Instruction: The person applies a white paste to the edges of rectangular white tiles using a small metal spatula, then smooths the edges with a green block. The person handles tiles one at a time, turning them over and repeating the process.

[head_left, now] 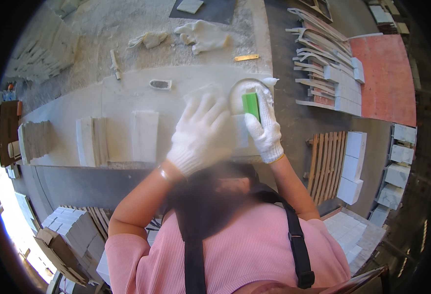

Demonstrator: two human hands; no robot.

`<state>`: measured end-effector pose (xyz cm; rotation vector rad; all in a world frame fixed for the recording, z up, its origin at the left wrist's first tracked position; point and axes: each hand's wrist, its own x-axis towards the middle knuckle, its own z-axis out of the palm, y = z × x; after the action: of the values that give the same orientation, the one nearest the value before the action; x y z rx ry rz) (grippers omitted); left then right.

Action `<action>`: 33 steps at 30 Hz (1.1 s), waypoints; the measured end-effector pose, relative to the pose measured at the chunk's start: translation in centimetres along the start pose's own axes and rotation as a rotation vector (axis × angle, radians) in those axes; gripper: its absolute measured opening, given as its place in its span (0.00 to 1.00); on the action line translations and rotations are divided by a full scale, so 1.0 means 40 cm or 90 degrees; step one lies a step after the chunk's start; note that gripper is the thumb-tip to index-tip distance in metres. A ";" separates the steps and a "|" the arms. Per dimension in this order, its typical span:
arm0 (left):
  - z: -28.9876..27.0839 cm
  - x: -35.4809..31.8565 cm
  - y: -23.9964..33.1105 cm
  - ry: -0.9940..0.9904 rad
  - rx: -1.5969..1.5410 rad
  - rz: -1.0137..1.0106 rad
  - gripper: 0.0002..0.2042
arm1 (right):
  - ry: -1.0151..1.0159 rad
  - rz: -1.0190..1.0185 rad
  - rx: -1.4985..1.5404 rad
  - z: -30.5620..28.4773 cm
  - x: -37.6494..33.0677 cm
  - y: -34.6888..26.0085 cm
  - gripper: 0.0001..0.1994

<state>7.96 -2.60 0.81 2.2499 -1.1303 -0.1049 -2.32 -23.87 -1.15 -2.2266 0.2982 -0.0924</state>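
My left hand (196, 130), in a white knit glove, lies over the dusty bench with its fingers stretched out. Blurred under and beyond its fingertips is a pale flat piece (209, 89), perhaps a tile; whether the hand grips it I cannot see. To the right, my gloved right hand (267, 134) is closed on a green block (251, 106), thumb on the near side. The block is over or against a round shallow dish (234, 99) smeared with white. Between my hands a pale square tile (240, 131) lies near the bench's front edge.
Stacked pale stone strips (92, 141) and a single slab (145, 135) stand left along the bench (122, 100). Beyond are loose white gloves (203, 36), a small oval piece (160, 85) and a yellow strip (246, 57). A wooden pallet (326, 164) with white blocks stands at right.
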 end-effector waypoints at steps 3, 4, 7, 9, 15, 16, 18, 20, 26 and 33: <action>0.000 0.005 -0.002 -0.003 0.016 0.003 0.40 | -0.060 0.017 0.000 -0.010 -0.036 0.003 0.37; 0.001 0.005 -0.003 -0.007 0.018 -0.001 0.40 | -0.003 -0.152 -0.039 -0.011 -0.058 0.009 0.37; 0.003 0.001 -0.001 -0.020 0.011 -0.005 0.40 | 0.000 -0.092 -0.076 -0.004 -0.054 0.036 0.39; 0.004 0.000 -0.002 -0.009 -0.001 0.001 0.40 | 0.033 -0.059 -0.118 -0.001 -0.050 0.047 0.38; 0.001 0.002 -0.002 -0.036 0.005 -0.009 0.41 | -0.048 -0.058 -0.027 -0.017 -0.061 -0.014 0.39; 0.002 0.002 -0.001 -0.029 0.009 -0.010 0.41 | -0.031 -0.108 -0.017 -0.021 -0.078 -0.028 0.39; 0.003 0.002 0.002 -0.028 0.028 -0.006 0.41 | -0.050 0.000 -0.076 -0.018 -0.030 -0.037 0.38; 0.004 0.001 0.005 -0.025 0.024 -0.010 0.41 | 0.018 -0.054 -0.057 -0.010 0.020 -0.017 0.37; 0.009 -0.002 0.000 -0.038 0.014 -0.019 0.41 | -0.073 -0.081 0.193 -0.022 -0.044 0.003 0.40; 0.004 -0.001 0.003 -0.036 0.006 -0.020 0.41 | -0.029 0.038 0.186 -0.001 0.004 0.019 0.40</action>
<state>7.78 -2.70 0.72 2.2857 -1.1279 -0.1782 -2.32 -24.38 -1.73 -1.9267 0.3052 -0.0486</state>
